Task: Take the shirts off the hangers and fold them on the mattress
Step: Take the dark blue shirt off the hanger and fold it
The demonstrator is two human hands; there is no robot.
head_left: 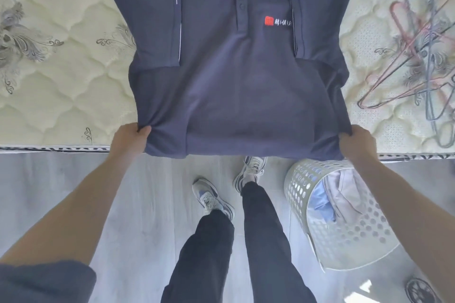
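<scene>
The left hand (129,136) and right hand (357,142) each pinch a bottom corner of the shirt (234,76), fingers curled into the hem. Beyond them it lies face up on the mattress (61,81), sleeves folded in. Hangers (418,56) lie beyond the right hand; a basket (344,216) stands under its wrist.

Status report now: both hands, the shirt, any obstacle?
Left hand, right hand each grip a hem corner of navy polo shirt. Shirt front-up on mattress, sleeves folded in. Hangers beside it, not on it.
</scene>
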